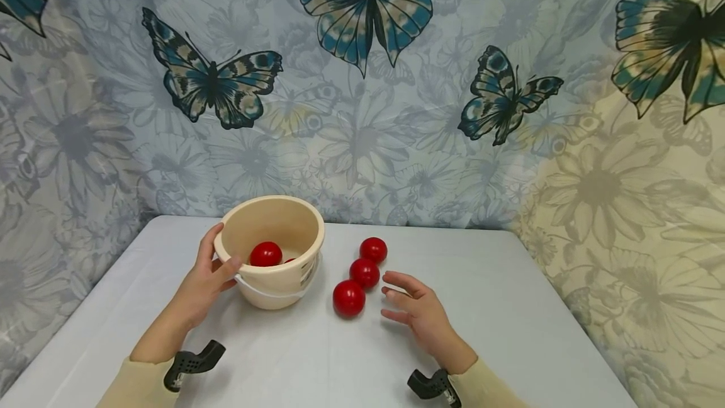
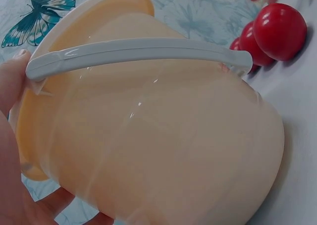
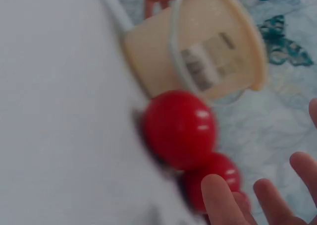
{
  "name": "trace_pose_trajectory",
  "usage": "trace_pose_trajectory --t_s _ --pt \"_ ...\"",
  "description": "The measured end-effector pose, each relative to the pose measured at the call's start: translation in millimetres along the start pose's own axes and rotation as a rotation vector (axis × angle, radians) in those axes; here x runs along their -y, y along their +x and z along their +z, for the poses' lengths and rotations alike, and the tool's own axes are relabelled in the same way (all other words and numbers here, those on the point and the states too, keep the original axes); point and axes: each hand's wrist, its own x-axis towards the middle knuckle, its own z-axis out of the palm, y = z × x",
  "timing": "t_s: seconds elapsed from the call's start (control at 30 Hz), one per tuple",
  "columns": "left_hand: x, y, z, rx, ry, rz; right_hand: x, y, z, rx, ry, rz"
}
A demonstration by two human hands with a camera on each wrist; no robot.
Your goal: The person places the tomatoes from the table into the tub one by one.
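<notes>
A cream plastic bucket (image 1: 272, 285) with a white handle (image 2: 143, 50) stands on the table, its mouth leaning toward me. My left hand (image 1: 211, 279) grips its left rim, thumb over the near edge and fingers round the outer wall. Inside the bucket lies a red ball (image 1: 266, 254), and a sliver of another red thing shows beside it. Three shiny red balls (image 1: 348, 298) form a slanting row to the bucket's right. Just right of them, my right hand (image 1: 421, 313) hovers with fingers spread and holds nothing; in the right wrist view its fingertips (image 3: 216, 193) overlap the balls.
A white cloth covers the table (image 1: 487, 326). Behind it and along both sides hangs a fabric backdrop (image 1: 362, 162) printed with butterflies and flowers. Each wrist carries a black camera mount (image 1: 192, 362) over a cream sleeve (image 1: 141, 386).
</notes>
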Motion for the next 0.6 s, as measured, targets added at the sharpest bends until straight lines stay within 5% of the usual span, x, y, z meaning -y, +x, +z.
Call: trace_pose_trajectory --t_s 0.23,0.6 --pt "0.7 1.5 1.0 0.008 -0.014 -0.006 -30 1.4 3 0.041 -0.036 0.037" --pt "1.2 0.6 0.0 0.001 -0.016 -0.005 -30 5.3 17 0.092 -0.057 0.025"
